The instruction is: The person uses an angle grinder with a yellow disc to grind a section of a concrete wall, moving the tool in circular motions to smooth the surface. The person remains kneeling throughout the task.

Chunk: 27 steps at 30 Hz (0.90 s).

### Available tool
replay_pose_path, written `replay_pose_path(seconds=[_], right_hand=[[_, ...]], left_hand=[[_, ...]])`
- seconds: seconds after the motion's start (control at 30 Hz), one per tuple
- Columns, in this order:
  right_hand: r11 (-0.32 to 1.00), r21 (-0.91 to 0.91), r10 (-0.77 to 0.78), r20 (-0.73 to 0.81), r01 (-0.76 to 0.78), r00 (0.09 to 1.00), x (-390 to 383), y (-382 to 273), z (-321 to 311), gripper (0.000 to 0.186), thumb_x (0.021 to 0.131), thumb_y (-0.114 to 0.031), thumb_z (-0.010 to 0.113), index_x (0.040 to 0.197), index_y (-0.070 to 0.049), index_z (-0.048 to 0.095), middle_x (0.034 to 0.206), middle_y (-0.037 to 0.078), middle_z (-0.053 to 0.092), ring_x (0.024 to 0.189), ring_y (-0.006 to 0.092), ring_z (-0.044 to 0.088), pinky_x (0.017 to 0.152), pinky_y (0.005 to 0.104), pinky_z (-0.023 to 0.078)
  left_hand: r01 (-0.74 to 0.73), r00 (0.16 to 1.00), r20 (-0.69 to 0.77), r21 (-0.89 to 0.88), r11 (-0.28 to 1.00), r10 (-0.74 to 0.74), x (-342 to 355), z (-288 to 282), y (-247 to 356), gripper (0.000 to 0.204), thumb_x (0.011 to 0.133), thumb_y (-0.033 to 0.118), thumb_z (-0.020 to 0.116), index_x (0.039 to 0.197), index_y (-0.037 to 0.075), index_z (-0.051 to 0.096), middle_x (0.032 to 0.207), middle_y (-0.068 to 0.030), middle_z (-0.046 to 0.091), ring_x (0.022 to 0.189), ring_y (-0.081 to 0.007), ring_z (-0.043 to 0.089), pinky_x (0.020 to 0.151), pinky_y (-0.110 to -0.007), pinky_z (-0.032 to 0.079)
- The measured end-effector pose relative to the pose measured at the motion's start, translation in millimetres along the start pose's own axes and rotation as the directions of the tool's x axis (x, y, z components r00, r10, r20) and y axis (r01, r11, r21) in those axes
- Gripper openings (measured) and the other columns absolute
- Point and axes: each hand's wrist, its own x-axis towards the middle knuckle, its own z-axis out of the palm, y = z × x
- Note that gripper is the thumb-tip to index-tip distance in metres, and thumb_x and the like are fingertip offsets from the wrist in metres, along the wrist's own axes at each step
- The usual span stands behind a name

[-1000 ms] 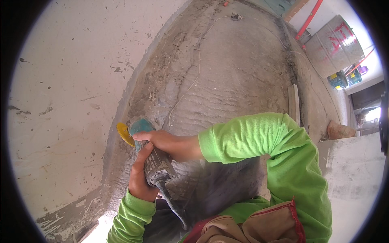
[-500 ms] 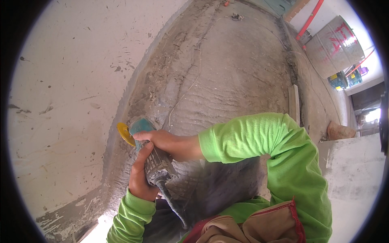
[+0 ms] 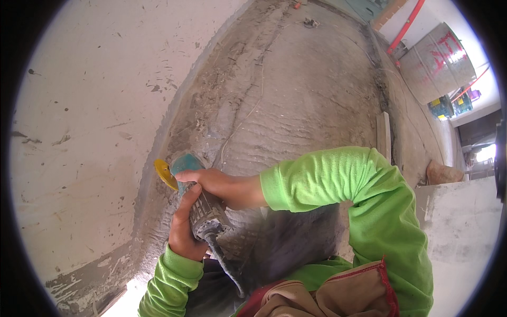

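Note:
Both my hands are closed around an angle grinder (image 3: 206, 210) with a teal head and a dusty grey ribbed body. Its yellow disc (image 3: 165, 174) stands on edge near the foot of the left wall. My left hand (image 3: 184, 230) wraps the grinder's body from the left side, thumb pointing up along it. Farther forward, my right hand (image 3: 211, 182) grips across the teal head from the right. A thick dark cord (image 3: 224, 264) runs from the back end of the grinder toward my lap. The undersides of both hands are hidden.
A pale stained wall (image 3: 95, 121) rises at the left. The rough concrete floor (image 3: 317, 90) carries a thin wire (image 3: 253, 108). At the far right stand a large drum (image 3: 438, 63) with red marks, a red pole (image 3: 406, 26) and teal containers (image 3: 442, 107). A narrow board (image 3: 383, 137) lies nearer.
The grinder's yellow disc has tilted slightly and shifted a little to the right. Both hands keep the same grip, and my arms have hardly moved.

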Motion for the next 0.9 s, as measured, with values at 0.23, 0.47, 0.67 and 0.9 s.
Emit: replay_pose_path(seconds=[0.23, 0.47, 0.67, 0.9], right_hand=[[1.0, 0.002, -0.007, 0.02, 0.007, 1.0, 1.9, 1.3, -1.4, 0.056, 0.093, -0.048, 0.051, 0.125, -0.002, 0.048, 0.114, 0.013, 0.059, 0.102, 0.0225, 0.057, 0.088, 0.043, 0.043], [1.0, -0.001, -0.003, 0.027, 0.003, 1.0, 6.2, 2.7, -3.1, 0.058, 0.092, -0.05, 0.051, 0.126, -0.002, 0.047, 0.117, 0.013, 0.058, 0.105, 0.0244, 0.056, 0.09, 0.0444, 0.042], [1.0, 0.029, -0.005, 0.03, 0.005, 1.0, 8.1, 3.4, -3.2, 0.059, 0.093, -0.048, 0.052, 0.13, -0.002, 0.045, 0.122, 0.015, 0.056, 0.11, 0.0264, 0.055, 0.096, 0.0454, 0.04], [1.0, 0.031, -0.008, 0.031, 0.007, 0.999, 7.1, 3.2, -3.5, 0.058, 0.093, -0.047, 0.052, 0.129, -0.002, 0.046, 0.122, 0.015, 0.057, 0.11, 0.0261, 0.055, 0.096, 0.0455, 0.04]], left_hand=[[-0.036, 0.999, 0.004, 0.052, 0.998, 0.036, -1.6, -1.2, -1.4, 0.039, 0.091, 0.033, 0.061, 0.111, 0.0, 0.058, 0.099, -0.0148, 0.066, 0.088, -0.0247, 0.066, 0.081, -0.035, 0.055], [-0.001, 1.0, -0.025, 0.054, 0.999, 0.002, 0.9, -1.2, 0.0, 0.039, 0.09, 0.034, 0.061, 0.11, 0.0, 0.059, 0.093, -0.0144, 0.067, 0.083, -0.0244, 0.067, 0.077, -0.035, 0.055], [-0.012, 0.999, -0.051, 0.038, 0.999, 0.014, 1.2, 1.6, -0.8, 0.037, 0.09, 0.033, 0.062, 0.109, 0.001, 0.059, 0.093, -0.0138, 0.067, 0.083, -0.0241, 0.067, 0.077, -0.035, 0.055], [0.001, 1.0, -0.02, 0.027, 1.0, -0.001, 1.8, -1.6, -0.2, 0.037, 0.091, 0.033, 0.061, 0.111, 0.002, 0.059, 0.096, -0.0138, 0.067, 0.086, -0.0242, 0.067, 0.08, -0.036, 0.055]])
